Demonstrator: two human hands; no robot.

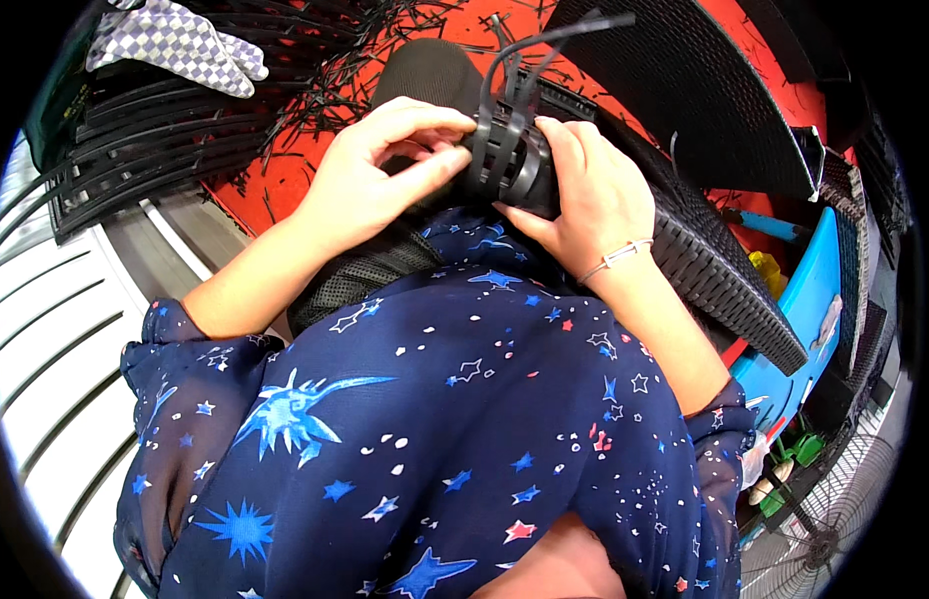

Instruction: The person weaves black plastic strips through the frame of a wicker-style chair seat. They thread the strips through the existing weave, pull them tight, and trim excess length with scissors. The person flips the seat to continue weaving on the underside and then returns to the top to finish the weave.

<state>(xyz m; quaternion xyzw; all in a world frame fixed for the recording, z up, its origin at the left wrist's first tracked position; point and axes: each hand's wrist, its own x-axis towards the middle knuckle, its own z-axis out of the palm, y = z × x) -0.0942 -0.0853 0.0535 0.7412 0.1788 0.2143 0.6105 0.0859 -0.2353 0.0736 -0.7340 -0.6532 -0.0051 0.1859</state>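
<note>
1. Holding a black frame (544, 190) in front of your chest, your right hand (599, 200) has its grip closed on that piece's right side, fingers toward the far edge and thumb along the near one.
2. Your left hand (379, 160) is at the left side of the frame, its grip nearly closed: thumb and forefinger curve toward each other with a small gap behind the tips. Whether they pinch a strip, you cannot tell from this view.
3. Flat black strips (502, 160) run across the frame between your hands, and their loose ends loop up and away from you, one bending to the right.
4. Just beside your right hand, a long woven panel (724, 260) slants down to the right; a larger woven panel (684, 85) stands beyond it.
5. Black scraps (275, 165) lie strewn over a red surface (260, 195) ahead of you.
6. Up to your left, a checkered glove (170, 45) rests by a pile of long black strips (175, 125), well apart from your hands.
7. Farther right are a blue panel (809, 309) and, lower down, a fan guard (819, 534).
</note>
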